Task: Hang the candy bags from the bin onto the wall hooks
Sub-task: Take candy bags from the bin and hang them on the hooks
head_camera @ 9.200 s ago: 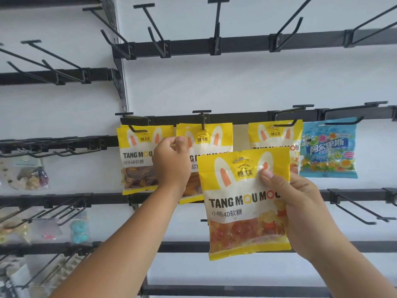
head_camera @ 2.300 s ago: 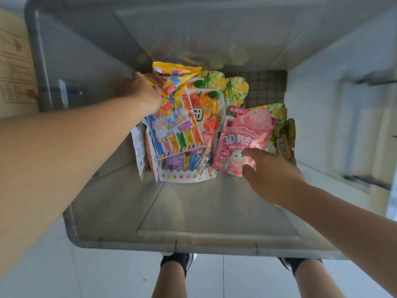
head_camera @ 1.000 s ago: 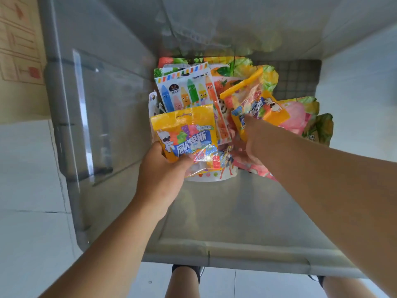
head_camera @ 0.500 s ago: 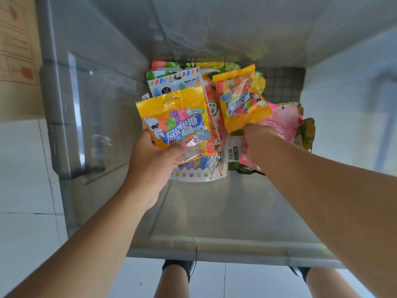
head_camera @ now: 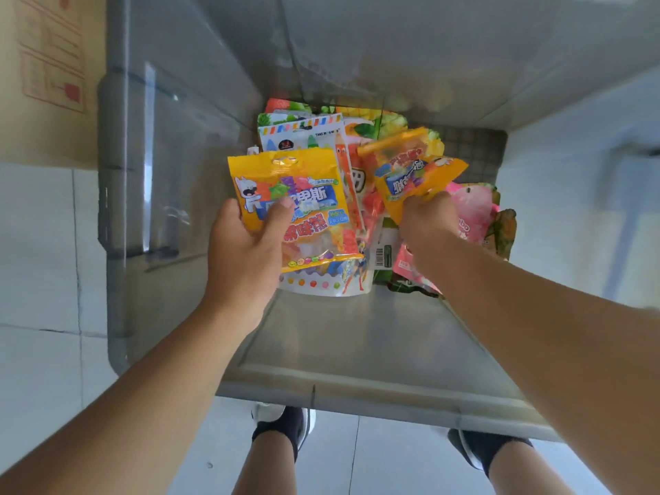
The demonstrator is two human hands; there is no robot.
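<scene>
Bin (head_camera: 357, 398) viewed from above: grey, with translucent walls. The left hand (head_camera: 246, 251) is closed on the lower left corner of a yellow bag (head_camera: 303, 194). The thumb is pressed flat on the printed front and the fingers are hidden behind it. This bag is held upright, face to the camera, with its hang hole at the edge farthest from the grip. The right hand (head_camera: 428, 216) is curled round the lower edge of a second yellow bag (head_camera: 410, 169), which is held tilted. The fingertips are hidden by the pack.

Both bags are lifted clear above the heap of bags (head_camera: 360, 198), which lies beneath and beyond both grips at the far end of the bin. A white bag (head_camera: 303, 134) with crayon figures is seen directly behind the left grip's bag. A pink bag (head_camera: 471, 205) lies just right of the right grip. The bare bin bottom is seen on the near side of both grips, under the forearms.

A cardboard box (head_camera: 46, 66) is noted outside the bin, well to the left of the left grip. Pale tiled floor (head_camera: 35, 280) and dark shoes (head_camera: 282, 423) are seen past the near rim.
</scene>
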